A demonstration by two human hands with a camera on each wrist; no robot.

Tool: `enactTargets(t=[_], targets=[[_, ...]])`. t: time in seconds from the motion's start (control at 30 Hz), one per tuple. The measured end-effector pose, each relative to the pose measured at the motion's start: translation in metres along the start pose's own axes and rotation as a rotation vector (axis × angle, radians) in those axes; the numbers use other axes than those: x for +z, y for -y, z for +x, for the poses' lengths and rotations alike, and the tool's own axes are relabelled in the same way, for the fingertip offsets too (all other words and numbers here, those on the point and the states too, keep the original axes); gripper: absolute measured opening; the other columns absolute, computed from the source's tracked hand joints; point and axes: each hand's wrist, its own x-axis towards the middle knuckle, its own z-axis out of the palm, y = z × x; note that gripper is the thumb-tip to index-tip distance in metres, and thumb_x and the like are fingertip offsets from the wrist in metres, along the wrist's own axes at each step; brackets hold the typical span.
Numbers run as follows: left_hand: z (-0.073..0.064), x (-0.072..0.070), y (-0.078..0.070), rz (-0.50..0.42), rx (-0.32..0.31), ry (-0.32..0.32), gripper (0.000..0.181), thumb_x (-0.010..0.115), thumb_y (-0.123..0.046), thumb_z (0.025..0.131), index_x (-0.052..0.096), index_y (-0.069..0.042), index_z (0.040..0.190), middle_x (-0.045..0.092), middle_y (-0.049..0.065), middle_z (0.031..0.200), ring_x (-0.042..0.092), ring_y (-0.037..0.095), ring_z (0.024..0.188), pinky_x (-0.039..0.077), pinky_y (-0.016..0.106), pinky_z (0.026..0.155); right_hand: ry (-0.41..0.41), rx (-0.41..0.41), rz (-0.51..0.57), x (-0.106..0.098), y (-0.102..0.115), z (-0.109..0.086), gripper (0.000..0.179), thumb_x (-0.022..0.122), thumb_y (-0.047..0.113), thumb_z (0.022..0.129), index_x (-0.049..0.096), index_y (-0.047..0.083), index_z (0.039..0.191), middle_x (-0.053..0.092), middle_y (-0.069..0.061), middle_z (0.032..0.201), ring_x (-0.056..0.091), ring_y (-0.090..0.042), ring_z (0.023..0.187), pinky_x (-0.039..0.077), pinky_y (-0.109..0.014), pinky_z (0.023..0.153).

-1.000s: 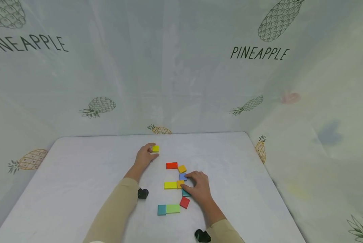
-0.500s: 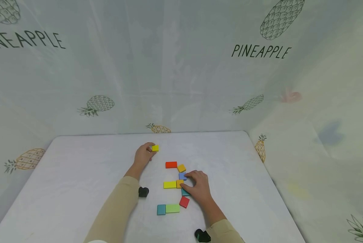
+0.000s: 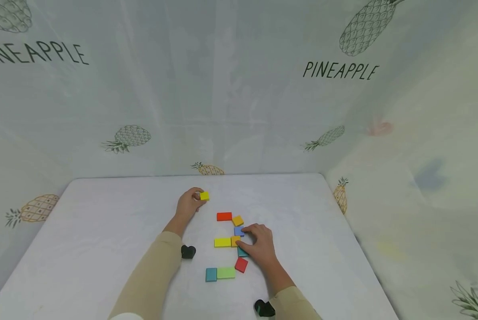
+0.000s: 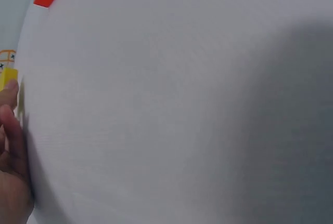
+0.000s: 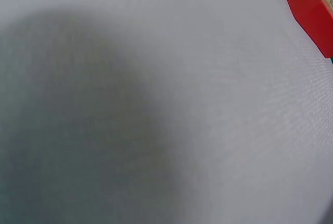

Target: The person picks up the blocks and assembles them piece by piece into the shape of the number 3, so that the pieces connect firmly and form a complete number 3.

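Note:
Flat coloured blocks lie on a white table (image 3: 103,231). My left hand (image 3: 189,203) pinches a small yellow block (image 3: 205,195) at the far middle; that yellow block (image 4: 7,78) shows at the left edge of the left wrist view. My right hand (image 3: 258,243) rests on the blocks, its fingertips at a blue block (image 3: 238,231) and an orange block (image 3: 234,241), partly covering a teal block (image 3: 242,253). Around it lie a red block (image 3: 224,216), an orange block (image 3: 237,220), a yellow block (image 3: 222,242), a red block (image 3: 240,265), a green block (image 3: 225,273) and a teal block (image 3: 211,274).
A pineapple-print curtain (image 3: 239,89) closes the back and both sides of the table. Dark wrist-camera mounts (image 3: 188,252) sit under both sleeves. The right wrist view shows table surface and a red block (image 5: 309,11) at its top right corner.
Both hands stay about where they were; the left keeps the yellow block, the right stays on the blue and orange blocks. Only the head view shifts slightly.

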Motion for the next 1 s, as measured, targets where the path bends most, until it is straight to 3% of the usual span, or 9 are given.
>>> enactTargets(t=[0.27,0.53,1.0], targets=[[-0.012,-0.003,-0.016,0.032,0.008,0.048,0.037,0.076,-0.013,0.085,0.063,-0.014,0.119,0.06,0.008,0.101,0.052,0.024,0.083,0.045,0.035,0.073,-0.008,0.002,-0.015,0.002,0.0,-0.001,0.039,0.077,0.047,0.079,0.07,0.022,0.109,0.063,0.012,0.104,0.051,-0.015,0.104,0.036,-0.046,0.098],[-0.028,0.002,-0.018,0.048,-0.03,0.065,0.036,0.077,-0.015,0.084,0.064,-0.017,0.118,0.06,0.005,0.099,0.052,0.023,0.083,0.046,0.034,0.073,0.006,0.032,-0.013,0.001,0.002,-0.001,0.039,0.077,0.046,0.079,0.07,0.023,0.11,0.063,0.011,0.105,0.05,-0.015,0.106,0.035,-0.046,0.1],[-0.045,0.009,-0.015,0.041,-0.017,0.065,0.035,0.079,-0.014,0.082,0.066,-0.018,0.114,0.06,0.002,0.094,0.051,0.022,0.081,0.045,0.032,0.069,0.004,0.027,-0.02,0.002,0.001,0.0,0.039,0.078,0.045,0.078,0.071,0.022,0.11,0.064,0.01,0.105,0.051,-0.016,0.106,0.035,-0.047,0.1]])
